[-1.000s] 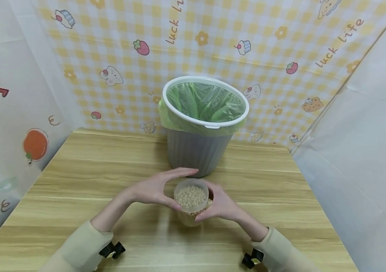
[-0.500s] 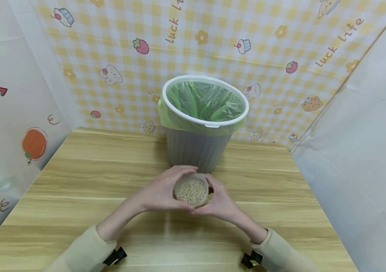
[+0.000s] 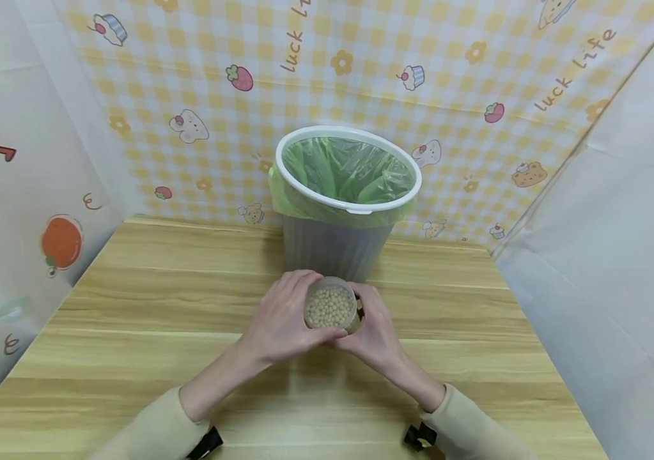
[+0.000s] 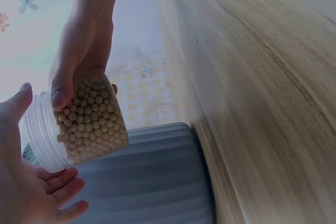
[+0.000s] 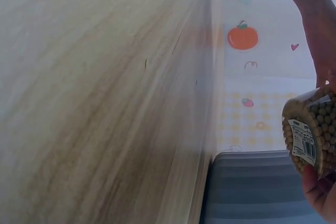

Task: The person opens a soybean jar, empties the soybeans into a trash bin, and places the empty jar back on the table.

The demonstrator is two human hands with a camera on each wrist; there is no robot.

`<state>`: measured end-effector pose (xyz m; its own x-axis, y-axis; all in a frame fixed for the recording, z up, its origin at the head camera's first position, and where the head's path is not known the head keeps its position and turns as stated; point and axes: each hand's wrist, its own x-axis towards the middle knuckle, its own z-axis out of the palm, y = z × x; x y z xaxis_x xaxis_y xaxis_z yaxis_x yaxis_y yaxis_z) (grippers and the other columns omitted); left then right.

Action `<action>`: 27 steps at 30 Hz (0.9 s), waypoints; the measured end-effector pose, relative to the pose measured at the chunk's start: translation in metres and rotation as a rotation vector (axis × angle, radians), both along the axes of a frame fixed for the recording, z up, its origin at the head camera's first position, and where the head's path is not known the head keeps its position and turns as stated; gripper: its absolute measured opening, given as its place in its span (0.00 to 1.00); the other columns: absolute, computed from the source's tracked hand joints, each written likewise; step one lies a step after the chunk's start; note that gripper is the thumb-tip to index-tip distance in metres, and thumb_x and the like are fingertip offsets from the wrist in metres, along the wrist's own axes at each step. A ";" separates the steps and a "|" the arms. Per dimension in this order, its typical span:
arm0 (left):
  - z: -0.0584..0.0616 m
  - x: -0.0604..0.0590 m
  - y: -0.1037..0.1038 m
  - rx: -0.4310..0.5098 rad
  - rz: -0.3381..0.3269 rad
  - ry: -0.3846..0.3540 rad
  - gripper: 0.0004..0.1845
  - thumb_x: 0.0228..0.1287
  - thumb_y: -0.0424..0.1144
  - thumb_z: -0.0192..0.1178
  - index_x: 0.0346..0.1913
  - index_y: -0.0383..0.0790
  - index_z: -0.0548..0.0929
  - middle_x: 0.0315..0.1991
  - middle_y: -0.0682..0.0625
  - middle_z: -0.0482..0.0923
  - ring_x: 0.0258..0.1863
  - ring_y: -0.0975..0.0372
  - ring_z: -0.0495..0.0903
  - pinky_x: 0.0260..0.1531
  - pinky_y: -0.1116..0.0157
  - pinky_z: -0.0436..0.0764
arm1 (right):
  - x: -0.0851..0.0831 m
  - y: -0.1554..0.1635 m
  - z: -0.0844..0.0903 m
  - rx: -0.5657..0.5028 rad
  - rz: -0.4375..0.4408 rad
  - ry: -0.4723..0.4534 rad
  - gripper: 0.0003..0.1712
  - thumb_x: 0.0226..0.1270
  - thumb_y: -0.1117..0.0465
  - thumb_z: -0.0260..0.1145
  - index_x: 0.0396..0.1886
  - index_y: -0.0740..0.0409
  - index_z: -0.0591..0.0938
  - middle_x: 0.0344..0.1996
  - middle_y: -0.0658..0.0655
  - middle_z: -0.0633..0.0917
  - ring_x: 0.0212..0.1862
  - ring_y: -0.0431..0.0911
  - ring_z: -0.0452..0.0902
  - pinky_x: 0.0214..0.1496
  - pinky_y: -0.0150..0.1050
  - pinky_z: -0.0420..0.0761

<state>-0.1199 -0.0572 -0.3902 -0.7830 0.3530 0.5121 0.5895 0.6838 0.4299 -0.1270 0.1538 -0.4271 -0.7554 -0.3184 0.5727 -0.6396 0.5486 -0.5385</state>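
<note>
Both hands hold one clear jar of beans (image 3: 330, 308) above the wooden table (image 3: 131, 306): the left hand (image 3: 282, 319) curls round its left side, the right hand (image 3: 374, 326) grips its right side. Just beyond stands the gray bin (image 3: 335, 246) with green bag. The jar's axis is near upright in the head view; only the right wrist view shows its label (image 5: 302, 141).

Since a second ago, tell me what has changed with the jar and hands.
The open jar of soybeans has moved away from the person, toward the grey bin. The left hand, earlier loosely spread beside it, now curls round its side; the right hand still holds it. The bin, its green bag and the wooden table stayed put.
</note>
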 end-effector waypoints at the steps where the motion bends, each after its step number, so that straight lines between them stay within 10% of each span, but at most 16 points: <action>1: 0.000 0.000 0.000 0.003 0.002 -0.006 0.49 0.47 0.72 0.72 0.63 0.40 0.76 0.60 0.48 0.78 0.62 0.55 0.77 0.66 0.52 0.78 | 0.000 0.000 0.000 0.003 -0.002 -0.004 0.51 0.38 0.50 0.87 0.65 0.53 0.74 0.54 0.53 0.82 0.48 0.42 0.72 0.39 0.31 0.77; 17: 0.007 -0.001 -0.023 -0.007 -0.126 -0.101 0.53 0.49 0.64 0.76 0.76 0.45 0.69 0.67 0.47 0.70 0.65 0.54 0.72 0.63 0.49 0.79 | -0.001 0.036 -0.005 -0.107 0.050 -0.266 0.58 0.33 0.57 0.91 0.70 0.46 0.74 0.63 0.52 0.81 0.58 0.42 0.78 0.54 0.34 0.84; 27: -0.008 0.001 -0.040 -0.063 -0.131 -0.208 0.50 0.54 0.59 0.75 0.77 0.46 0.67 0.68 0.48 0.76 0.65 0.54 0.73 0.61 0.45 0.79 | -0.001 0.090 0.010 -0.126 0.023 -0.392 0.56 0.36 0.65 0.89 0.70 0.62 0.73 0.63 0.65 0.81 0.58 0.29 0.76 0.57 0.28 0.82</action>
<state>-0.1191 -0.0972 -0.3979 -0.8145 0.4850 0.3185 0.5785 0.6365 0.5102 -0.1281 0.2438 -0.4174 -0.9174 -0.2840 0.2789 -0.3845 0.4508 -0.8056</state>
